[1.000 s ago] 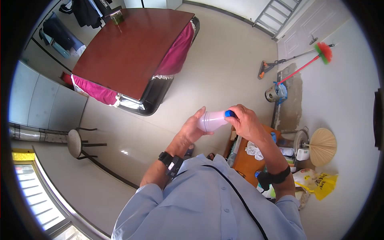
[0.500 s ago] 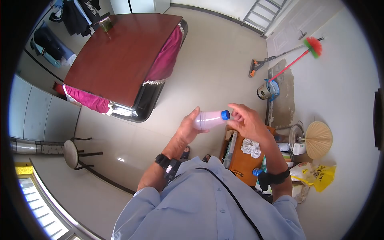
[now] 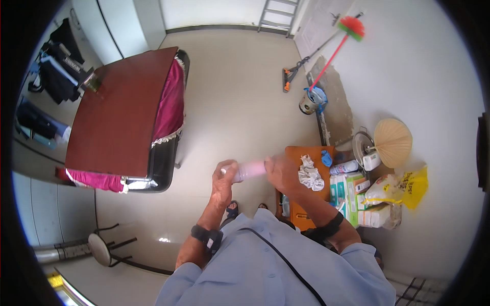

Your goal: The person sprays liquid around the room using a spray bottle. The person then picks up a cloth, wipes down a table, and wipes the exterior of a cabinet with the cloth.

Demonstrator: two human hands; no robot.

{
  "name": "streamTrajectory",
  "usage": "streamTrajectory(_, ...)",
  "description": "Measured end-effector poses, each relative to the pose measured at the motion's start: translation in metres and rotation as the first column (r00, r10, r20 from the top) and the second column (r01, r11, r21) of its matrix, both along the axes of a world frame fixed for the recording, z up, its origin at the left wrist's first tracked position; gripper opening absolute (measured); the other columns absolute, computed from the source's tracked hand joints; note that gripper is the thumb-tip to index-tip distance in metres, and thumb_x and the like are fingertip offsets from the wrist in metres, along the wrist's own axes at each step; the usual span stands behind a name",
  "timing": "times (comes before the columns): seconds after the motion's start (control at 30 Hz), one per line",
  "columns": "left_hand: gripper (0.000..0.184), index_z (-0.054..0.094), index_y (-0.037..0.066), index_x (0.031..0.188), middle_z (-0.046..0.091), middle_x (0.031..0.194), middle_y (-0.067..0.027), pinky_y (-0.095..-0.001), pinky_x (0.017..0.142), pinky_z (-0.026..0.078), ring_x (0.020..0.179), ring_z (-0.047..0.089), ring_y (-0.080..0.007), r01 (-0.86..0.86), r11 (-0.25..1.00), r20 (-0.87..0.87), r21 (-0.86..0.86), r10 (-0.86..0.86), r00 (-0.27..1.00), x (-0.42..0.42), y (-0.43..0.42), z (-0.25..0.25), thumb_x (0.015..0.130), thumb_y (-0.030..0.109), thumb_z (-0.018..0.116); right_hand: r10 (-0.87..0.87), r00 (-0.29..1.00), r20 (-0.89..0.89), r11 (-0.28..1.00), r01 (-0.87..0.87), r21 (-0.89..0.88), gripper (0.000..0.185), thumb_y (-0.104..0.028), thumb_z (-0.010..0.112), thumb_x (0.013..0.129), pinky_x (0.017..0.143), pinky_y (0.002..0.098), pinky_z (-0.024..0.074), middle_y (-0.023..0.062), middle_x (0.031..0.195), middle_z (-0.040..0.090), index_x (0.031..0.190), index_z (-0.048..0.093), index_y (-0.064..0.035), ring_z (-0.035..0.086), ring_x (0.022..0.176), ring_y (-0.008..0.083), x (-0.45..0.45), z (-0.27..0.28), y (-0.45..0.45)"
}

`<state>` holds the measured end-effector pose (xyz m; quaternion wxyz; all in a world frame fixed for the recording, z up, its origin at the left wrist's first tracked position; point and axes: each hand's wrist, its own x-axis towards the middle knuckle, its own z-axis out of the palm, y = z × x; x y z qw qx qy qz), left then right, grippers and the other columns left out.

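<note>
Left fingers [image 3: 231, 169] and right fingers [image 3: 271, 167] clamp a blurred pink bottle [image 3: 250, 171], right end hidden.

We identify the bottle [image 3: 249, 171] at centre frame as smooth, translucent plastic. At left, we record the tabletop [image 3: 120, 115] as smooth, wood-like board with a soft sheen; the magenta drape [image 3: 171, 104] along its edge is cloth. We class the floor [image 3: 229, 97] as smooth, glossy tile. At lower centre, the shirt [image 3: 255, 265] is matt, softly creased cloth. At right, we list the yellow bag [image 3: 416, 187] as thin, wrinkled plastic. The wall patch [image 3: 337, 109] at upper right is rough and matt. The ladder [image 3: 278, 24] at top centre looks metallic.
</note>
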<state>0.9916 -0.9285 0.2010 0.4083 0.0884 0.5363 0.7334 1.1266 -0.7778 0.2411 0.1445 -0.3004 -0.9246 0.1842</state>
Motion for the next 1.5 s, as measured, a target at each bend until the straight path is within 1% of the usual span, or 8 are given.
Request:
streamTrajectory(0.1, 0.043, 0.058, 0.004, 0.112, 0.061, 0.108, -0.0089, -0.0374, 0.072, 0.055, 0.093, 0.063, -0.0213, 0.083, 0.997, -0.035, -0.001, -0.083, 0.996, -0.003, 0.005, -0.007, 0.088, 0.037, 0.07, -0.003, 0.998, 0.057, 1.0, 0.003, 0.009, 0.04, -0.032, 0.051, 0.096, 0.056, 0.0495, 0.0487, 0.0193, 0.063, 0.06, 0.072, 0.061, -0.0014, 0.059, 0.057, 0.0406, 0.004, -0.009, 0.01)
streamTrajectory(0.47, 0.042, 0.058, 0.004, 0.105, 0.065, 0.085, -0.0117, -0.0378, 0.046, 0.051, 0.067, 0.065, -0.0237, 0.641, 0.764, 0.553, 0.071, -0.565, 0.612, -0.011, 0.058, 0.016, 0.095, 0.044, 0.055, 0.28, 0.956, -0.088, 0.93, -0.247, 0.271, 0.023, -0.026, 0.067, 0.072, 0.055, 0.0434, 0.0469, 0.0122, 0.064, 0.055, 0.063, 0.057, -0.0083, 0.058, 0.062, 0.0316, 0.046, 0.039, 0.034)
streamTrajectory(0.57, 0.041, 0.058, 0.003, 0.102, 0.065, 0.079, -0.0117, -0.0366, 0.041, 0.049, 0.06, 0.065, -0.0238, 0.69, 0.715, 0.531, 0.111, -0.629, 0.567, -0.001, 0.093, 0.023, 0.095, 0.042, 0.055, 0.188, 0.973, -0.136, 0.962, -0.154, 0.226, 0.02, -0.023, 0.066, 0.071, 0.052, 0.0431, 0.0458, 0.0102, 0.063, 0.055, 0.061, 0.054, -0.01, 0.058, 0.059, 0.0311, 0.061, 0.044, 0.055)
streamTrajectory(0.67, 0.04, 0.059, 0.001, 0.1, 0.064, 0.075, -0.0116, -0.0349, 0.038, 0.047, 0.055, 0.063, -0.0235, 0.625, 0.781, 0.42, 0.009, -0.57, 0.706, 0.008, 0.135, 0.03, 0.095, 0.04, 0.055, 0.089, 0.993, -0.08, 0.95, -0.06, 0.308, 0.018, -0.02, 0.064, 0.072, 0.05, 0.0419, 0.0453, 0.0083, 0.062, 0.055, 0.061, 0.054, -0.0107, 0.057, 0.055, 0.0322, 0.073, 0.035, 0.083)
streamTrajectory(0.97, 0.037, 0.059, 0.0, 0.089, 0.06, 0.07, -0.0095, -0.032, 0.037, 0.041, 0.05, 0.057, -0.0199, 0.57, 0.816, 0.146, -0.101, -0.554, 0.819, -0.003, 0.268, 0.047, 0.094, 0.037, 0.057, -0.211, 0.905, -0.369, 0.978, 0.197, -0.075, 0.024, -0.015, 0.05, 0.086, 0.055, 0.045, 0.0463, 0.0171, 0.066, 0.058, 0.066, 0.054, -0.0044, 0.058, 0.061, 0.0386, 0.063, 0.018, 0.195)
streamTrajectory(1.2, 0.041, 0.058, -0.001, 0.091, 0.06, 0.071, -0.0083, -0.031, 0.043, 0.044, 0.056, 0.059, -0.0185, 0.541, 0.834, 0.064, -0.107, -0.538, 0.841, -0.018, 0.353, 0.043, 0.094, 0.039, 0.057, -0.257, 0.93, -0.264, 0.957, 0.208, -0.201, 0.027, -0.019, 0.048, 0.088, 0.057, 0.0465, 0.0457, 0.0224, 0.066, 0.055, 0.068, 0.054, -0.0016, 0.057, 0.062, 0.0409, 0.048, 0.014, 0.28)
streamTrajectory(1.3, 0.049, 0.055, -0.002, 0.116, 0.063, 0.098, -0.0131, -0.0364, 0.057, 0.055, 0.078, 0.065, -0.0227, 0.624, 0.765, 0.061, -0.16, -0.623, 0.78, -0.043, 0.391, 0.014, 0.098, 0.044, 0.052, -0.299, 0.943, -0.149, 0.924, 0.247, -0.291, 0.031, -0.024, 0.051, 0.089, 0.059, 0.0483, 0.0459, 0.0229, 0.066, 0.057, 0.069, 0.057, -0.0007, 0.058, 0.064, 0.042, 0.035, 0.011, 0.312)
streamTrajectory(1.5, 0.083, 0.032, -0.005, 0.144, 0.045, 0.14, -0.0193, -0.0462, 0.09, 0.052, 0.117, 0.054, -0.0327, 0.611, 0.717, 0.21, -0.335, -0.576, 0.79, -0.136, 0.422, -0.086, 0.095, 0.061, 0.046, -0.411, 0.907, 0.093, 0.864, 0.42, -0.279, 0.044, -0.038, 0.054, 0.089, 0.063, 0.0504, 0.0476, 0.0248, 0.069, 0.061, 0.072, 0.064, 0.0013, 0.061, 0.067, 0.044, -0.004, -0.038, 0.39)
